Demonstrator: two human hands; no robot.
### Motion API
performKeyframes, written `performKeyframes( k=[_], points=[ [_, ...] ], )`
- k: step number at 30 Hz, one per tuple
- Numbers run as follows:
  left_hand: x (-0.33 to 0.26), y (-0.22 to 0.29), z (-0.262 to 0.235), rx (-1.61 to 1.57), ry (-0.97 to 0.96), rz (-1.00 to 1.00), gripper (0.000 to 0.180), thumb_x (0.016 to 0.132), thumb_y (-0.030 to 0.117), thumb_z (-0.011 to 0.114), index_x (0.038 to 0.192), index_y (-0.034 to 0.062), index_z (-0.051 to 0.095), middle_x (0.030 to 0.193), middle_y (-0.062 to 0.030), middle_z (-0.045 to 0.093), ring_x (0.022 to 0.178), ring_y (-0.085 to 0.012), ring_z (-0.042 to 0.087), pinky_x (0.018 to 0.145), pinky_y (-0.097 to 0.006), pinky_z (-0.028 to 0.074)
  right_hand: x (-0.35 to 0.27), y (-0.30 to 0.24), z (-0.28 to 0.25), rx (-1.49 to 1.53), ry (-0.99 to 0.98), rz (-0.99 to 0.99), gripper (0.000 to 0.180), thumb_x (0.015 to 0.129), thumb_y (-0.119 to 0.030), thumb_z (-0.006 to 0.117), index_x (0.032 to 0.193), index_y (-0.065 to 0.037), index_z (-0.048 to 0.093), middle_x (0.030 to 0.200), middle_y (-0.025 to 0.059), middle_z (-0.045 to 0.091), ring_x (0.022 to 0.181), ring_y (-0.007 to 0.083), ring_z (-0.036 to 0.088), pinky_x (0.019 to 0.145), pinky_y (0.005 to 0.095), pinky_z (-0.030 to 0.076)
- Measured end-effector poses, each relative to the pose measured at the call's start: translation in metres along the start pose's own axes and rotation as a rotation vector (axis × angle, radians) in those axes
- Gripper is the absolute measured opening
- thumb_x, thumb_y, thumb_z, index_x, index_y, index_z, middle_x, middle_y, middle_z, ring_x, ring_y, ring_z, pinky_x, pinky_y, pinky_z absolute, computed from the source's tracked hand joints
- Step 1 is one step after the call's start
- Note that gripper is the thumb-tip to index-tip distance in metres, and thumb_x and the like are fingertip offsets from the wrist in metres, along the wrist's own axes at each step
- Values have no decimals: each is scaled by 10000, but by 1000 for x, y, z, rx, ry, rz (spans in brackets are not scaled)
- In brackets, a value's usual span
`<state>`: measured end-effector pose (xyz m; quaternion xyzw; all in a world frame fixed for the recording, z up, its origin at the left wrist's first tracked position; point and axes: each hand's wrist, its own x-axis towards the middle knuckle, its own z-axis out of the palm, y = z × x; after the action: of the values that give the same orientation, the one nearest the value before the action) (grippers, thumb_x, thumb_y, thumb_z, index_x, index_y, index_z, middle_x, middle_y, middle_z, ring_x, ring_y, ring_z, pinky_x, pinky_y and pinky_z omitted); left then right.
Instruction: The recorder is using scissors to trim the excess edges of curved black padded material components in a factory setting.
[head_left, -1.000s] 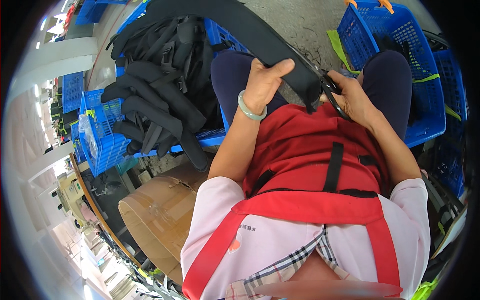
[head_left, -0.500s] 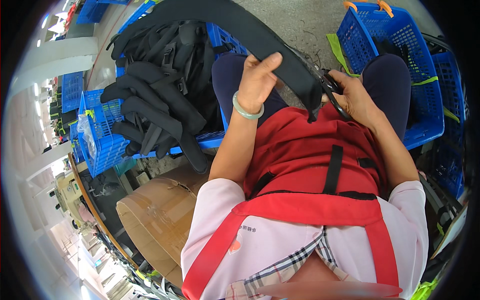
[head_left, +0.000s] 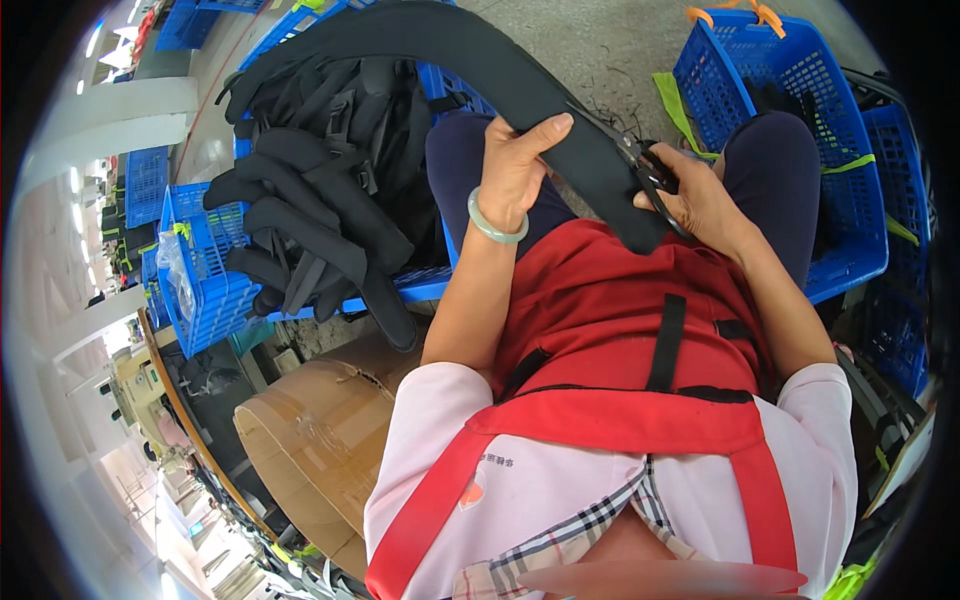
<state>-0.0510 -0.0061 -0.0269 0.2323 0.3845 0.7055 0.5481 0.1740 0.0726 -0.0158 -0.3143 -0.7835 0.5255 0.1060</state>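
Observation:
A long black padded strap (head_left: pixel 480 60) arcs across my lap from the upper left down to my right hand. My left hand (head_left: pixel 520 165), with a pale green bangle on the wrist, grips the strap at its middle, thumb on top. My right hand (head_left: pixel 695 195) holds small black scissors (head_left: pixel 645 165) at the strap's lower end. I am seated in a red apron (head_left: pixel 620 330) over dark trousers.
A blue crate (head_left: pixel 210 290) on my left is heaped with black padded straps (head_left: pixel 320 200). Another blue crate (head_left: pixel 800 110) stands at the right by my knee. A brown cardboard box (head_left: pixel 310 430) sits lower left. Grey concrete floor lies ahead, with green tape scraps.
My left hand has slid slightly along the strap, its thumb now stretched across the top. The right hand with the scissors stays at the strap's end.

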Motion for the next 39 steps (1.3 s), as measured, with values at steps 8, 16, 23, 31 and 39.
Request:
performKeyframes(
  k=[8, 16, 23, 31, 39],
  points=[
    [-2, -8, -1, -109, 3, -49, 138, 815, -23, 704, 934, 38, 668, 889, -48, 685, 787, -144, 655, 744, -291, 537, -1, 1, 8, 165, -72, 55, 508, 816, -397, 728, 1026, 37, 566, 773, 104, 567, 745, 138, 516, 667, 296, 439],
    [-3, -6, 1, -46, -2, -23, 129, 817, -16, 706, 932, 28, 667, 884, -52, 687, 775, -145, 661, 709, -286, 543, 0, 2, 6, 245, -74, 87, 508, 808, -404, 729, 982, 42, 561, 733, 126, 550, 709, 137, 490, 641, 306, 427],
    [2, 0, -7, -10, -63, -70, 124, 845, -13, 666, 956, 42, 675, 925, -50, 690, 827, -155, 665, 782, -296, 539, -6, -4, 3, 28, -61, -15, 665, 739, -489, 759, 1084, 22, 510, 732, 151, 543, 675, 233, 528, 634, 358, 421],
    [1, -9, -5, -147, -38, -99, 113, 858, -8, 649, 953, 49, 674, 940, -51, 689, 862, -170, 667, 805, -307, 543, -7, -12, 3, -60, -96, 77, 590, 783, -464, 734, 1001, 45, 532, 736, 184, 577, 672, 248, 558, 631, 369, 439],
    [-3, -12, 0, -113, -52, -72, 146, 840, -26, 668, 971, 38, 659, 931, -60, 683, 829, -157, 661, 769, -297, 544, -10, 1, 11, 296, -42, 100, 493, 802, -394, 744, 972, 40, 582, 719, 108, 566, 691, 126, 515, 624, 300, 441]
  ],
)
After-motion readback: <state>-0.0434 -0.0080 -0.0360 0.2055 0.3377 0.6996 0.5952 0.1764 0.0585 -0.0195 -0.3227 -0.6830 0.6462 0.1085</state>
